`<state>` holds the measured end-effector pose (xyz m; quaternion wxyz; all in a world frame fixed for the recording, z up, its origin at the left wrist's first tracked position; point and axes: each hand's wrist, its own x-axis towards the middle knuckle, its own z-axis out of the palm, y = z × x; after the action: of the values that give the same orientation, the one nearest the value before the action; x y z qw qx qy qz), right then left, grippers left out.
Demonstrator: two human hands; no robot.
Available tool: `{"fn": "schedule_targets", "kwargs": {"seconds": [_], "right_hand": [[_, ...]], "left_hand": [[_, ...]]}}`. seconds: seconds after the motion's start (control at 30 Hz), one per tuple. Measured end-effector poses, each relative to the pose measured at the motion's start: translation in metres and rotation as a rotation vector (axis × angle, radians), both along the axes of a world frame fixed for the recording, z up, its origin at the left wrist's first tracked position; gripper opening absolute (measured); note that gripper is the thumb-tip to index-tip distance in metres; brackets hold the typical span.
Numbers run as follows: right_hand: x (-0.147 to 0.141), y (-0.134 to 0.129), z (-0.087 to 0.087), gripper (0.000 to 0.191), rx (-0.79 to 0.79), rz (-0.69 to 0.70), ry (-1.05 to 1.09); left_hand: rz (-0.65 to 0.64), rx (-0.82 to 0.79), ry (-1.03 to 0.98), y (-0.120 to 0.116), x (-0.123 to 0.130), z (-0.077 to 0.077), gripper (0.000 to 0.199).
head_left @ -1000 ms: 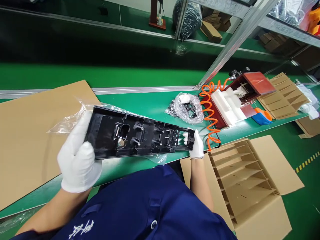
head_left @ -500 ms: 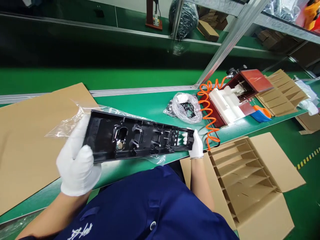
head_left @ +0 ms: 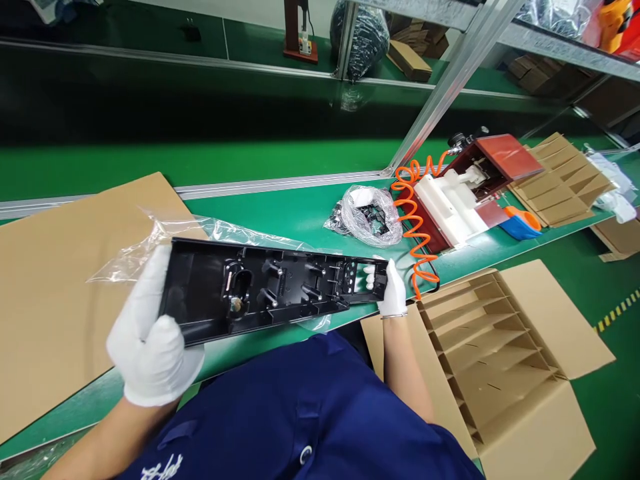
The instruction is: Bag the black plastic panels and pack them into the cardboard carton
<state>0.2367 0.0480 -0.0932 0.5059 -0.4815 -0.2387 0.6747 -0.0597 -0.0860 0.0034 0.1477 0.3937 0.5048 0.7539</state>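
A long black plastic housing (head_left: pixel 295 287), tapering to the right, is held level above the green bench with its ribbed inner side facing up. My left hand (head_left: pixel 150 340), in a white glove, grips the wide end, thumb on the near edge. At the narrow end my right hand (head_left: pixel 393 290), also gloved, is closed around the frame, and its fingertips show through a square opening. A small metallic piece sits in the oval recess of the housing. Under and behind it lies a clear plastic bag (head_left: pixel 240 232).
A cardboard sheet (head_left: pixel 75 287) covers the left of the bench. Behind my right hand are a bag of small black parts (head_left: pixel 373 217), an orange coiled hose (head_left: pixel 417 247) and a red-and-white fixture (head_left: pixel 460 200). An open partitioned carton (head_left: pixel 495 360) stands at the lower right.
The wide end of the housing has dropped slightly toward me with my left hand, tilting its inner face. My right hand keeps its hold at the narrow end.
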Motion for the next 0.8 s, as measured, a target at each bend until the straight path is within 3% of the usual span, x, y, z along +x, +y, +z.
{"fn": "schedule_targets", "kwargs": {"seconds": [0.57, 0.8], "right_hand": [[0.002, -0.0002, -0.0033, 0.054, 0.04, 0.008, -0.009], [0.001, -0.0005, -0.0026, 0.051, 0.033, -0.005, 0.01]], "left_hand": [[0.103, -0.077, -0.082, 0.0001, 0.0039, 0.0045, 0.067], [0.056, -0.077, -0.15, -0.0018, 0.0018, -0.0001, 0.065]]}}
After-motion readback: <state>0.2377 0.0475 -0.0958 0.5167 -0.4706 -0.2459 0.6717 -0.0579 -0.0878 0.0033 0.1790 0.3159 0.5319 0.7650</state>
